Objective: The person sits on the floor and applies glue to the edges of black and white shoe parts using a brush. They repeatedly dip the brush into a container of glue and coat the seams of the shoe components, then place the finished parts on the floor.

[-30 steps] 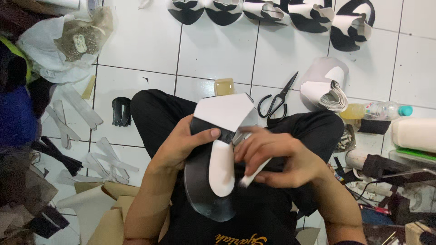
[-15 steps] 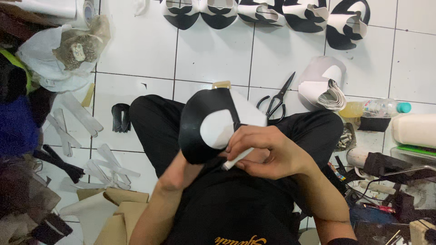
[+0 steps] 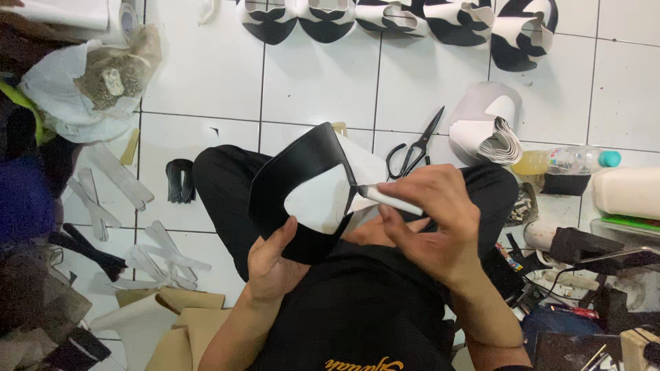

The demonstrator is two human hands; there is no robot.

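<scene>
My left hand point(image 3: 271, 264) grips the lower edge of a black-and-white shoe upper piece point(image 3: 302, 189), held up over my lap. The piece is a curved black band around a white panel. My right hand point(image 3: 430, 220) holds a thin white stick-like tool point(image 3: 388, 199) whose tip touches the right edge of the white panel. I sit cross-legged in black trousers on a white tiled floor.
Black scissors point(image 3: 414, 148) lie on the tiles just beyond my knee. A stack of white cut pieces point(image 3: 489, 134), a bottle of yellow liquid point(image 3: 564, 161) and a white container point(image 3: 629, 192) are at right. Finished black-and-white uppers point(image 3: 399, 20) line the top. Scraps and cardboard point(image 3: 158, 316) lie at left.
The upper piece has been turned and raised, its black band now facing left. My left hand shifted to its lower edge, and my right hand brought the white tool to its right edge.
</scene>
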